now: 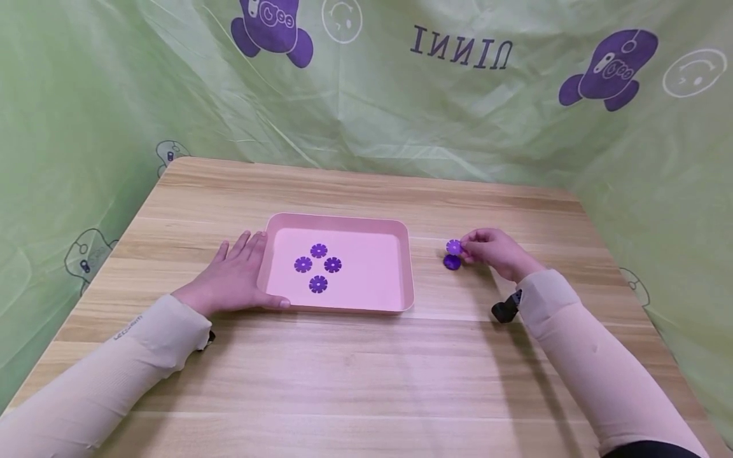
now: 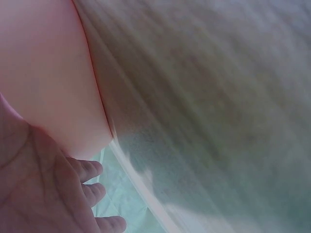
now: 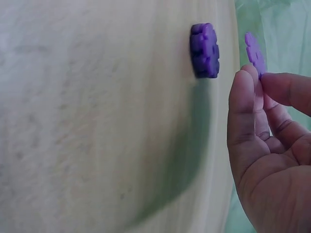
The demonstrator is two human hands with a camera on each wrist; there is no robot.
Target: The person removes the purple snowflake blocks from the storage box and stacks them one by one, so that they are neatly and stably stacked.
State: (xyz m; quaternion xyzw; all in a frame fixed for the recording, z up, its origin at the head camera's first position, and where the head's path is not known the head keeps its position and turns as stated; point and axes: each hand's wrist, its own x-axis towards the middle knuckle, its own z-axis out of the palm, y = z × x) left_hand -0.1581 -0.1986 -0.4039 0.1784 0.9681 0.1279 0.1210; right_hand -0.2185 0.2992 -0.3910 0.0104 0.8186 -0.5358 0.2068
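A shallow pink tray (image 1: pixel 372 267) lies on the table, and several purple notched discs (image 1: pixel 318 284) are grouped in its left half. My left hand (image 1: pixel 231 280) rests against the tray's left side with fingers straight, its thumb along the near edge. In the left wrist view the palm (image 2: pixel 34 179) shows beside the tray's wall (image 2: pixel 53 68). My right hand (image 1: pixel 495 251) pinches one purple notched disc (image 1: pixel 453 247) between thumb and fingertips, held up off the table. Just below it stands a small stack of purple discs (image 3: pixel 205 50) on the wood.
The wood-grain table (image 1: pixel 355 375) spreads around the tray on every side. Green printed cloth (image 1: pixel 366 114) hangs behind and beside it. A black wrist device (image 1: pixel 505 310) juts from under the right sleeve.
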